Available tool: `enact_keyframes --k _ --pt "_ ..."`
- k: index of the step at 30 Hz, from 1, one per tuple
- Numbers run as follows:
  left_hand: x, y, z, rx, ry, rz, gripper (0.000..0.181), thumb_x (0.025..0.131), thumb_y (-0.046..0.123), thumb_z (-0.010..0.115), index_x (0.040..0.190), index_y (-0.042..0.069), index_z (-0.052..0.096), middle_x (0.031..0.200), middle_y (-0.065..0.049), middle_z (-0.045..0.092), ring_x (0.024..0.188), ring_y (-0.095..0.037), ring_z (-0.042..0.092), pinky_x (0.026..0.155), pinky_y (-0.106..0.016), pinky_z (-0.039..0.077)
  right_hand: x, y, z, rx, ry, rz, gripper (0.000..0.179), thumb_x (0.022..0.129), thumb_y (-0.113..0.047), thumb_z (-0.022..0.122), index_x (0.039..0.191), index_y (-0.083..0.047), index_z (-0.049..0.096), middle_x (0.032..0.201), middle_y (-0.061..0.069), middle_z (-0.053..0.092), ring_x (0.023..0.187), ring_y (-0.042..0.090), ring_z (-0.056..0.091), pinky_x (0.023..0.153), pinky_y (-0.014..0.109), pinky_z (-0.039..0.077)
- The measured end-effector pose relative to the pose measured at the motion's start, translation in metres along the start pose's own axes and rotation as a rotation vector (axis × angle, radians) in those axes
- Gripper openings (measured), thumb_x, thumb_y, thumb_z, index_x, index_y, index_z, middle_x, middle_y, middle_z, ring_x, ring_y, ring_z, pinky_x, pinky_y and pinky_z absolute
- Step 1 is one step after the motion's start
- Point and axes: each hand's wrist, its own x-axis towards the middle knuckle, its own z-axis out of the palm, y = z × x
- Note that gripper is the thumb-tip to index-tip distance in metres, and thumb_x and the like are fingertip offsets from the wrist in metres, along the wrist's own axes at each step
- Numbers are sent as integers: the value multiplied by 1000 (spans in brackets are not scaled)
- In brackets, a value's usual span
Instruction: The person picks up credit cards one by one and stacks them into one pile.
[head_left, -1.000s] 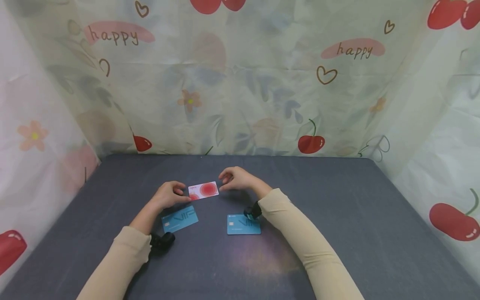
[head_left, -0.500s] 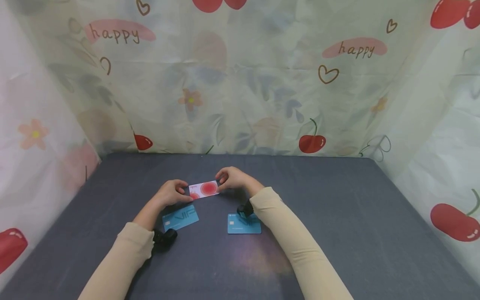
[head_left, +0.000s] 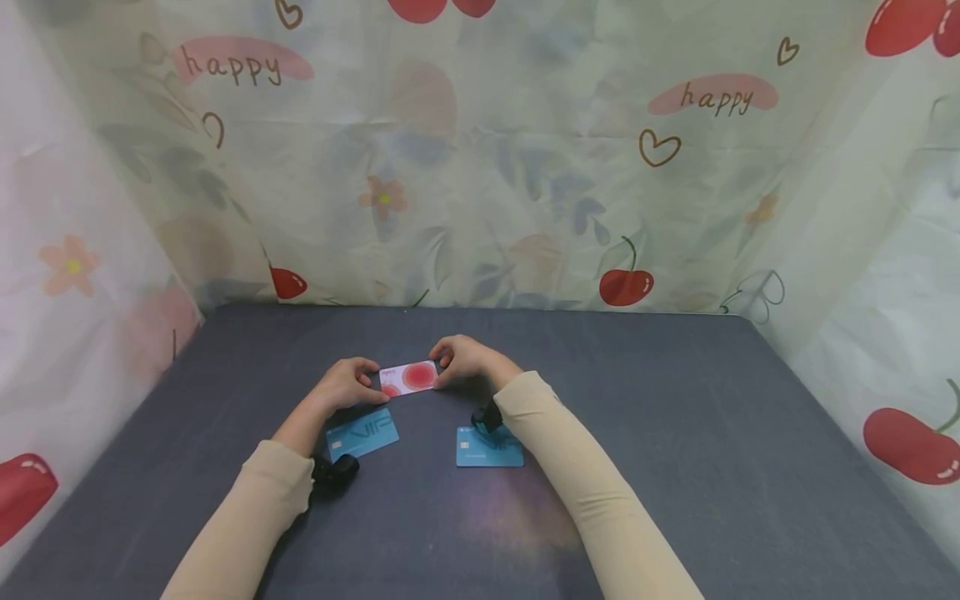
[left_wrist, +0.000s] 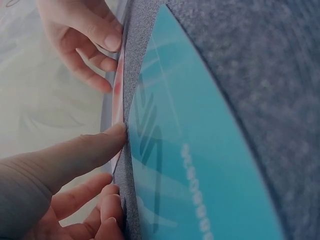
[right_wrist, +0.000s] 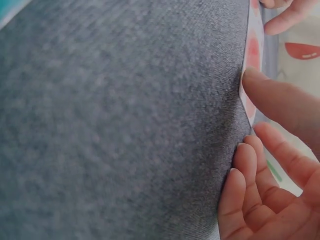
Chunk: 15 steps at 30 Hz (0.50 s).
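Observation:
A white-and-pink card [head_left: 408, 378] with red circles lies on the dark table, between the two hands. My left hand [head_left: 347, 385] pinches its left end, thumb [left_wrist: 116, 131] at the near edge and index finger by the far corner. At the right end my right hand [head_left: 472, 360] pinches it too, the thumb [right_wrist: 257, 76] on the near edge and the index fingertip at the corner. Just nearer than the left hand lies a tilted blue VIP card [head_left: 365, 432]. A second blue card [head_left: 487, 454] lies under the right wrist's camera, which covers part of it.
The dark cloth-covered table [head_left: 675, 433] runs back to a patterned curtain [head_left: 480, 208] with cherries, hearts and flowers. Similar curtain hangs along both sides. Black wrist cameras sit low over the table near the blue cards.
The right hand has moved slightly left and closed its fingertips onto the pink card's right end. The left hand stays at the left end. Both blue cards lie still.

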Motion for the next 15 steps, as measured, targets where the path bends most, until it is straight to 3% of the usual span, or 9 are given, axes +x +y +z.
enact_keyframes --k 15 --pt "-3 4 1 -7 19 -14 55 78 17 74 125 -1 52 91 -12 52 79 -21 48 64 -26 38 1 1 3 -22 21 -4 44 74 -11 75 115 -4 59 106 13 60 90 19 53 76 23 45"
